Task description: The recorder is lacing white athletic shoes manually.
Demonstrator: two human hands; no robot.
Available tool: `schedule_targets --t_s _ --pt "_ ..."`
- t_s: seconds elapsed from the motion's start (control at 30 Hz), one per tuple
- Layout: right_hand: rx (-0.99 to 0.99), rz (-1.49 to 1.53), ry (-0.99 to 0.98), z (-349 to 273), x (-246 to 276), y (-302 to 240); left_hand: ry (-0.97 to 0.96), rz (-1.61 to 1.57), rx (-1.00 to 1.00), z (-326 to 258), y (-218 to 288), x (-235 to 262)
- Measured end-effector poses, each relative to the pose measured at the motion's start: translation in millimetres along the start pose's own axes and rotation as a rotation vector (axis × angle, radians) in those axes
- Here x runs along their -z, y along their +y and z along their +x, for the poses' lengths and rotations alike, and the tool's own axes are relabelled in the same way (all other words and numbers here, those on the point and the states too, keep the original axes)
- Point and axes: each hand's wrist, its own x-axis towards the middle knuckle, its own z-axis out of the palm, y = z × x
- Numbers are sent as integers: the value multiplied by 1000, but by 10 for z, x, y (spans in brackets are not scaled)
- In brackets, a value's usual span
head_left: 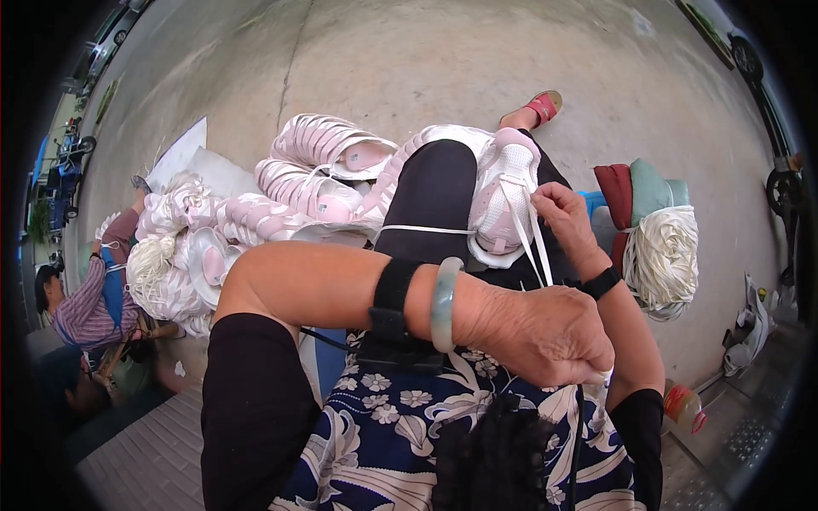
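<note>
A white and pink sneaker (503,213) rests on my lap, toe pointing away. White shoelace (535,247) runs from its eyelets down toward my left hand (545,336), which is a closed fist crossing in front of my right forearm. A white bit shows at the fist's fingertips, apparently the lace. Beside the shoe's right edge, my right hand (564,217) has its fingers pinched together where a lace passes; their grip is partly hidden. A thin white cord (426,228) stretches across my left thigh to the shoe.
Rows of nested pink and white shoe uppers (294,183) lie to the left, near a seated co-worker (94,298). A thick hank of white laces (663,260) hangs at the right beside red and green cloth (635,196). A bottle (684,407) lies at the lower right.
</note>
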Motion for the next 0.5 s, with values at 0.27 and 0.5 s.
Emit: schedule_targets --t_s 0.27,0.5 --pt "-83 -427 -129 309 -186 -260 -6 -44 -50 -1 -47 -55" --pt "-83 -695 -228 397 -44 -43 -18 4 -38 -45 -74 5"
